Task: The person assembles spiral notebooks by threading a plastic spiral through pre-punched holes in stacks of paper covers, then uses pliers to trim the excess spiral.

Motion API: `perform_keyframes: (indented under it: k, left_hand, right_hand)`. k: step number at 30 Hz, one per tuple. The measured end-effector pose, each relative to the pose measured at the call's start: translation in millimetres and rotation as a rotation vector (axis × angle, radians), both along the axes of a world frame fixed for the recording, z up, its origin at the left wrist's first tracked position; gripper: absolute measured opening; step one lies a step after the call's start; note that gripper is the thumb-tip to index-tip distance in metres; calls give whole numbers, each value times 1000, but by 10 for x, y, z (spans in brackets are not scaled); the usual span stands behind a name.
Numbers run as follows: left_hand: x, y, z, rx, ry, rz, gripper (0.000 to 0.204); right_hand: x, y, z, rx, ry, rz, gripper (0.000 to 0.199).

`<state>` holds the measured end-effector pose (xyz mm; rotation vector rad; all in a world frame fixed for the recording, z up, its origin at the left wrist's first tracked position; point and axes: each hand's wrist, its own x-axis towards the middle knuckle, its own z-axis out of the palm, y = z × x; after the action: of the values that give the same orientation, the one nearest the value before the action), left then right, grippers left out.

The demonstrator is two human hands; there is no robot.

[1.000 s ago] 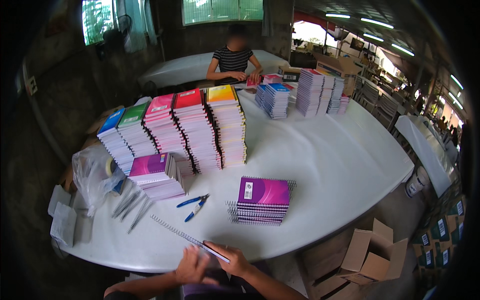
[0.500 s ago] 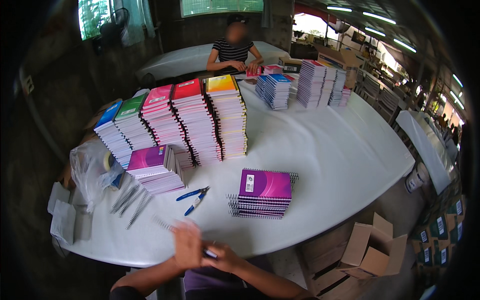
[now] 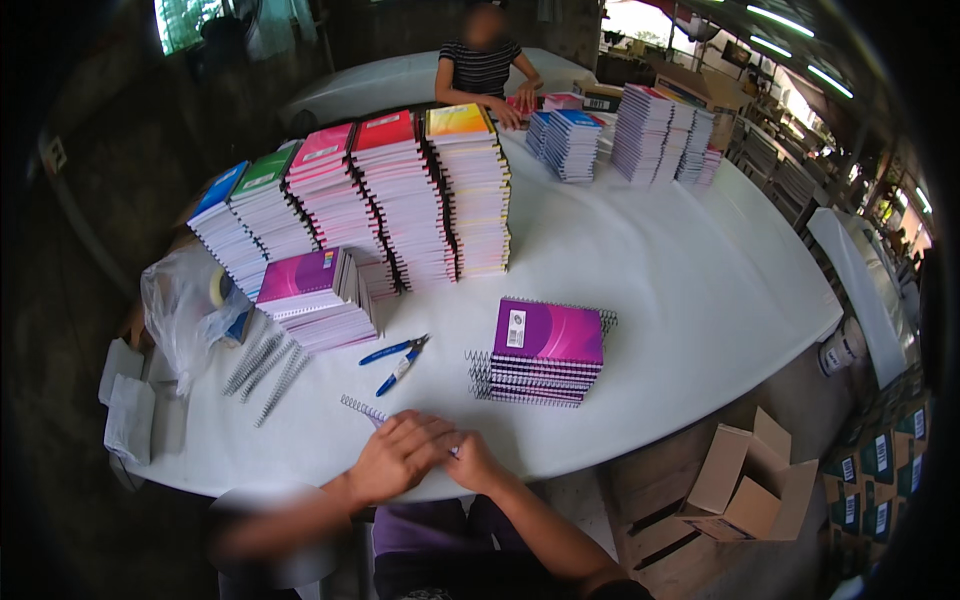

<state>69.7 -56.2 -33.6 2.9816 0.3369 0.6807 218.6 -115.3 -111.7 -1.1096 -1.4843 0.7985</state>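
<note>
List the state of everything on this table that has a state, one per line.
left hand: closed over a wire spiral at the table edge
right hand: pinching the same spiral
wire spiral: lying flat, one end under the hands
blue-handled pliers: lying loose, untouched
purple notebook stack: bound, covers shut
cardboard box: flaps open
plastic bag: crumpled, open

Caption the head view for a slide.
Both hands work a wire spiral beside blue pliers and purple notebooks.
</note>
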Motion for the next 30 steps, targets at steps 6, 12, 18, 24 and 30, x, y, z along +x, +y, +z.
perform_keyframes:
  k: [6,12,18,24,30]
  left_hand:
    - [139,108,337,-179,-11,79,30]
    - [120,165,379,-219,154,80,26]
    - [153,217,374,-350,153,9,19]
    - [198,234,413,-388,154,-69,16]
    - [179,190,328,-92,181,-56,16]
  right_hand:
    - [-23,93,39,-96,97,-78,19]
    - [-32,90,142,-92,37,-78,18]
    - [-25,82,109,-116,44,-53,16]
    - [-9,109,16,-134,50,-39,16]
    - [4,126,-42,-97,14,21,18]
